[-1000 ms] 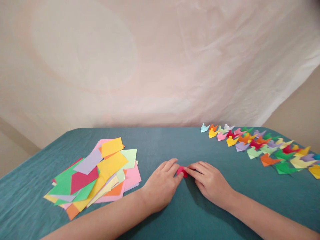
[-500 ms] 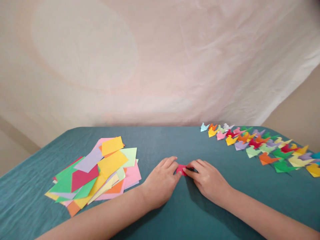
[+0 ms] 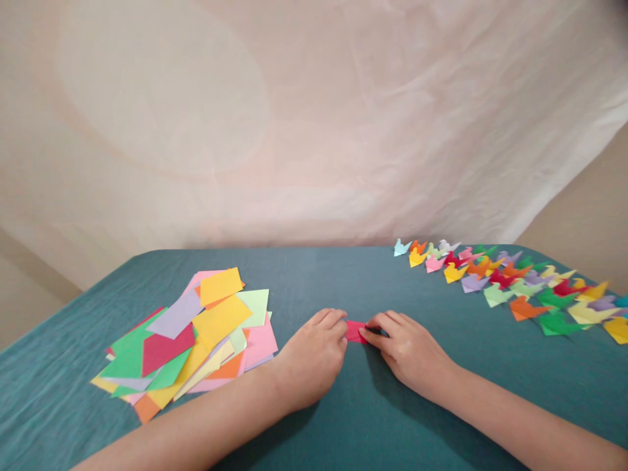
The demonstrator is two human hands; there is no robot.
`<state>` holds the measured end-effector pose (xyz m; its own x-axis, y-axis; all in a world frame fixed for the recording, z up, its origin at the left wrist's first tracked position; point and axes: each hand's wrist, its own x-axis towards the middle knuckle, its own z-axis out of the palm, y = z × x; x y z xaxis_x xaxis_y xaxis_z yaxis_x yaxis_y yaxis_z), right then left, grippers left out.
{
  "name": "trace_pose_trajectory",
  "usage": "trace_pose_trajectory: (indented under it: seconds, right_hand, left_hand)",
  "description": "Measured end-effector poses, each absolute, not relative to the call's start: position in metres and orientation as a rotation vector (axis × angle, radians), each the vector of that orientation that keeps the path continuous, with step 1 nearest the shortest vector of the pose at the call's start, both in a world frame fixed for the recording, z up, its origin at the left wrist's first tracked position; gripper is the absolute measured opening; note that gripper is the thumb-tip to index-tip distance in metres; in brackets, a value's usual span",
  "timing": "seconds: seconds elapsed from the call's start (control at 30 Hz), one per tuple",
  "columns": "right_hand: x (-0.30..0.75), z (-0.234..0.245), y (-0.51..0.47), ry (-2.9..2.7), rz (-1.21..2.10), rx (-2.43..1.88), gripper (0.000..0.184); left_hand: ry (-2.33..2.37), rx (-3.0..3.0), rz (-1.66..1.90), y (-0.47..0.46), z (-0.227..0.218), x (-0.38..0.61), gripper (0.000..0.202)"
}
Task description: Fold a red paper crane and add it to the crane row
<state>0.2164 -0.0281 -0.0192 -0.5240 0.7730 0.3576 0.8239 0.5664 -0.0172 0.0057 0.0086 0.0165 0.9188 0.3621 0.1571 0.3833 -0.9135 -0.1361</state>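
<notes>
A small folded piece of red paper [image 3: 355, 331] lies low at the table's middle, between both hands. My left hand [image 3: 314, 360] is closed at its left end, with the fingers curled and the thumb drawn in against them. At the right end, my right hand [image 3: 412, 353] pinches the paper between thumb and fingertips. Both ends of the paper are covered by the fingers, so its full folded shape is hidden.
A loose pile of coloured paper sheets [image 3: 169, 350] spreads over the left of the teal-covered table [image 3: 314, 281]. Rows of small folded paper birds [image 3: 498, 296] in many colours stand at the right. A pale cloth [image 3: 314, 131] hangs behind the table.
My left thumb has drawn back from the top of the red paper and tucked in by the fingers, so more of the paper shows. My right hand keeps its pinch.
</notes>
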Motion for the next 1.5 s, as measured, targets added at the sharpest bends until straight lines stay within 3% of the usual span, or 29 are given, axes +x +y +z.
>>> trace_pose_trajectory:
  seconds: [0.37,1.5]
  right_hand:
    - [0.217,-0.021,-0.027,-2.488,-0.258,-1.296,0.025]
    - [0.213,-0.02,-0.031,-2.585,-0.358,-1.433,0.029]
  left_hand:
    - [-0.708,-3.094,-0.556,0.03,-0.002,0.004,0.022]
    - [-0.521,-2.985,-0.367,0.023,0.0,0.007,0.027]
